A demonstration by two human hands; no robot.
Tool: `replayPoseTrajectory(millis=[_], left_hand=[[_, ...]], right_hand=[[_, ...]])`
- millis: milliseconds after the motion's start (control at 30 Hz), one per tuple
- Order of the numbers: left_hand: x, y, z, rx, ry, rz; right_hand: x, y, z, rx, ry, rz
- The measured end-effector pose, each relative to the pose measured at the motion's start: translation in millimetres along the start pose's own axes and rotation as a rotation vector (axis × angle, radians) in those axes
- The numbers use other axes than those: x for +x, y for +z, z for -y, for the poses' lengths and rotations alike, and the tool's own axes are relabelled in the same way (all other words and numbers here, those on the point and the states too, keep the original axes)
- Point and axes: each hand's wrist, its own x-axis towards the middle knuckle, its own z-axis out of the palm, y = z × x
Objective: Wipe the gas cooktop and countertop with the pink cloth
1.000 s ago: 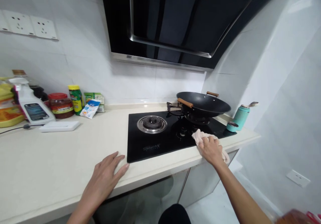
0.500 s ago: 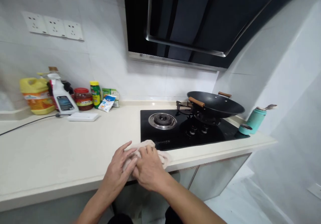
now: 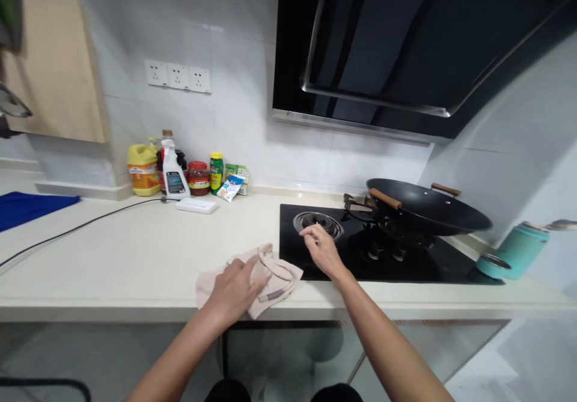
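A pale pink cloth (image 3: pixel 282 274) lies crumpled on the counter's front part, against the left edge of the black gas stove (image 3: pixel 295 258). My left hand (image 3: pixel 234 288) rests on top of the cloth, its fingers stretched and the thumb apart. Over the front of the left burner (image 3: pixel 331 225) is my right hand (image 3: pixel 322 250), off the cloth. Its fingers are curled together, and anything between them is hidden or too small to make out. A black wok (image 3: pixel 428 210) with wooden handles sits on the right burner.
Along the wall stand a yellow jug (image 3: pixel 143 170), a white spray bottle (image 3: pixel 174 170), a red-lidded jar (image 3: pixel 199 179) and seasoning packets (image 3: pixel 232 187). A black cable (image 3: pixel 90 225) crosses the counter. A teal bottle (image 3: pixel 523 249) stands at the right. The range hood (image 3: pixel 383 47) overhangs the stove.
My right hand has left the cloth and moved right over the left burner. My left hand has come down onto the cloth, which is more spread out. The view has turned left.
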Motion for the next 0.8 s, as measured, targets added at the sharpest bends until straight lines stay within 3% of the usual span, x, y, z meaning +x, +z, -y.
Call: replayPoseTrajectory(millis=[100,200,400,500,600,667,800], left_hand=[[12.9,12.1,-20.6,0.185,-0.034,0.076],[24.8,20.9,-32.5,0.257,-0.024,0.100],[51.6,22.3,-30.1,0.203,-0.071,0.236],[73.7,28.9,-19.9,0.189,-0.104,0.245],[108.2,36.8,-5.6,0.198,-0.090,0.235],[138.2,41.4,5.1,0.207,-0.076,0.233],[206.7,52.3,26.0,0.233,-0.068,0.220]], right_hand=[[1.2,-16.5,-26.1,-0.136,0.056,0.001],[12.4,-12.2,-39.6,-0.173,0.088,0.018],[69.8,28.6,-42.6,-0.126,0.143,-0.106],[87.6,50.5,-39.7,-0.095,0.109,-0.128],[84.6,65.3,-38.9,-0.061,-0.016,-0.229],[74.0,71.2,-37.2,-0.059,-0.182,-0.269],[48.7,82.4,-17.8,-0.049,-0.520,-0.123]])
